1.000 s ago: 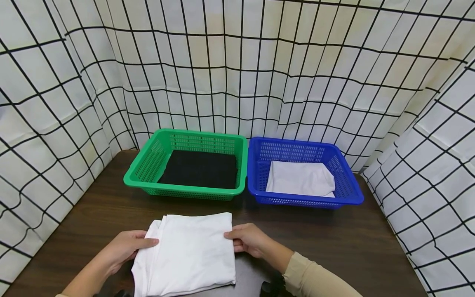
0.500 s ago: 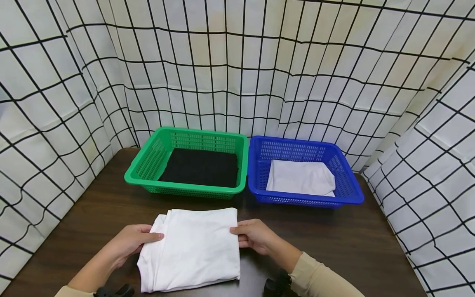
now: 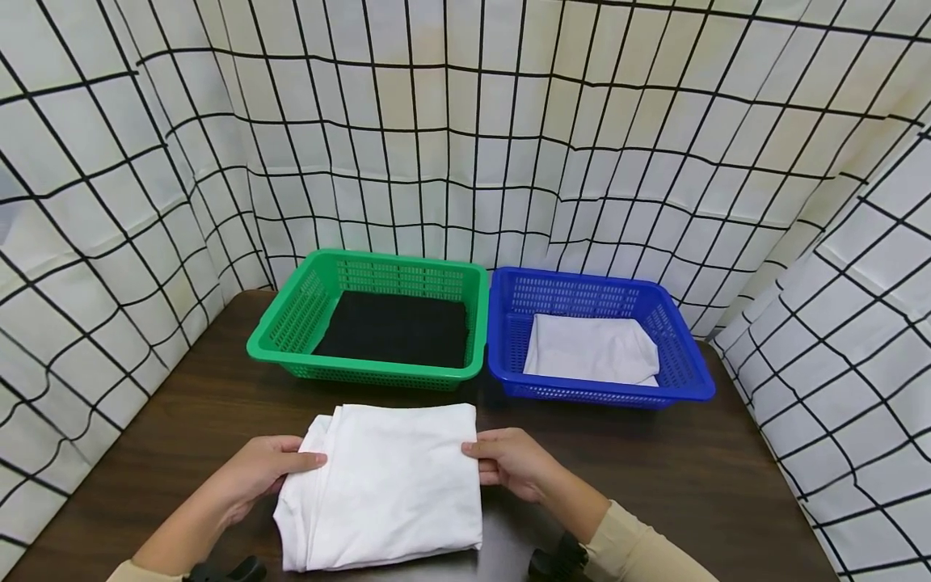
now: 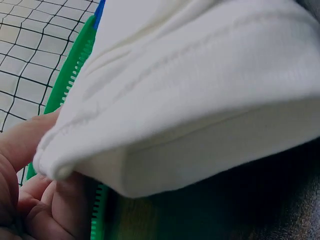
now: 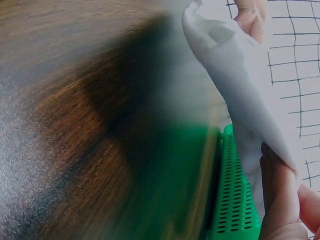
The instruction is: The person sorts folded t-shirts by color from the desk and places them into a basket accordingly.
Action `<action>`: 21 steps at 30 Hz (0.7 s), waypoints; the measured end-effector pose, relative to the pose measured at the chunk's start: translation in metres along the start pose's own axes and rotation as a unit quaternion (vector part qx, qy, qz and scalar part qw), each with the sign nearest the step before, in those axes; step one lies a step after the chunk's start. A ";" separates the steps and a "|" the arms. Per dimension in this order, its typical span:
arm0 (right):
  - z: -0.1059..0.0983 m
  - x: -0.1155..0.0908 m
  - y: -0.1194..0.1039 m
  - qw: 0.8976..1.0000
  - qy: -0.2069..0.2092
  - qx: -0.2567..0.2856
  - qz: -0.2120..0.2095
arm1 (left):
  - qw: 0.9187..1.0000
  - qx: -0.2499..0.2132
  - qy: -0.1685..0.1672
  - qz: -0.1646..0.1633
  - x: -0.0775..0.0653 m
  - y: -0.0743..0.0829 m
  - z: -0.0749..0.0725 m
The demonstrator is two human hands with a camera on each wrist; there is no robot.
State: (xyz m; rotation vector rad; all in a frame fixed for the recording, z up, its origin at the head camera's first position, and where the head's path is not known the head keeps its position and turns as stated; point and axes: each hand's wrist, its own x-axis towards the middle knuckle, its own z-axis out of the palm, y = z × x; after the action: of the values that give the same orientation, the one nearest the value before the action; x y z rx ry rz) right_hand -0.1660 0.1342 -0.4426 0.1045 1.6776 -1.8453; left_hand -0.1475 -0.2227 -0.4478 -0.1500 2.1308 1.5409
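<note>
A folded white T-shirt (image 3: pixel 396 485) is held between both hands over the near part of the table, its layers showing along the left side. My left hand (image 3: pixel 258 473) pinches its left edge, thumb on top and fingers underneath. On the opposite edge, my right hand (image 3: pixel 516 465) grips the cloth the same way. The left wrist view shows a stitched hem of the T-shirt (image 4: pixel 200 90) hanging with an opening below it. Seen from the right wrist, the folded T-shirt (image 5: pixel 235 75) is lifted off the wooden surface, with the right thumb and fingers at its near edge.
Behind the shirt stands a green basket (image 3: pixel 364 369) with a folded black cloth (image 3: pixel 396 327) inside. Right beside it, a blue basket (image 3: pixel 596 392) holds a folded white cloth (image 3: pixel 589 347). A white curtain with black grid lines (image 3: pixel 465 145) encloses the dark wooden table (image 3: pixel 655 485).
Both hands have carried the T-shirt a short way to the right and slightly forward, keeping their grip on its two edges. The baskets stay in place.
</note>
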 end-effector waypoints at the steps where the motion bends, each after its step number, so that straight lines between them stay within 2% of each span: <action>1: 0.000 -0.001 -0.001 1.000 0.000 0.002 -0.002 | 1.000 -0.002 -0.005 0.005 0.000 0.001 0.000; 5: -0.003 -0.006 -0.003 1.000 -0.003 0.010 -0.004 | 1.000 -0.013 -0.017 0.018 -0.001 0.005 0.001; 21: -0.012 -0.017 -0.016 1.000 -0.001 0.020 -0.014 | 0.999 -0.013 -0.020 0.033 -0.001 0.027 0.004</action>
State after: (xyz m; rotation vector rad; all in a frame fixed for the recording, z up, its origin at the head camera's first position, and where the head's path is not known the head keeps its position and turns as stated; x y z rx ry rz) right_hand -0.1649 0.1518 -0.4229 0.0952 1.6495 -1.8985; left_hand -0.1551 -0.2096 -0.4247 -0.0578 2.1046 1.5957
